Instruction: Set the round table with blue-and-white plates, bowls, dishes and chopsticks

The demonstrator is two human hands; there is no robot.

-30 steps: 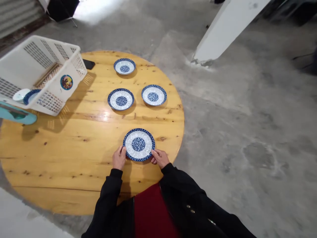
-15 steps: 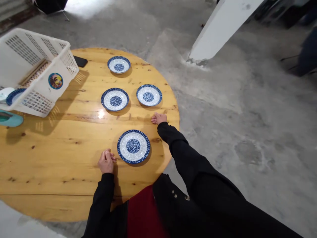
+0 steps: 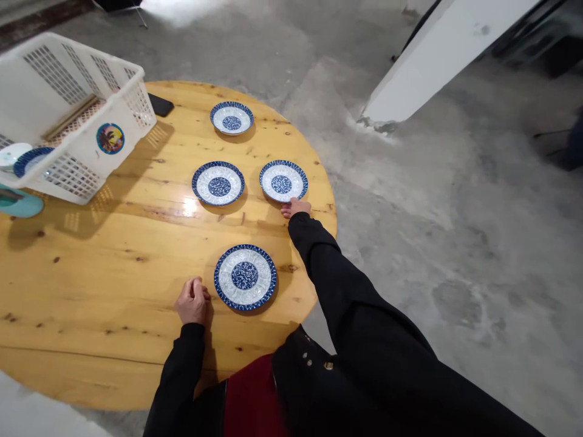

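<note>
Touching the near rim of a round, blue-and-white ceramic plate (image 3: 281, 183) with the right hand (image 3: 296, 208), resting the left hand (image 3: 192, 301) farther off; leaving each grip, spread or pinching, unclear.

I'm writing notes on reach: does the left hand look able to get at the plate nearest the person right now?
Probably yes: the left hand is just left of the nearest plate, with nothing visible between them, and the right hand is away at another plate.
</note>
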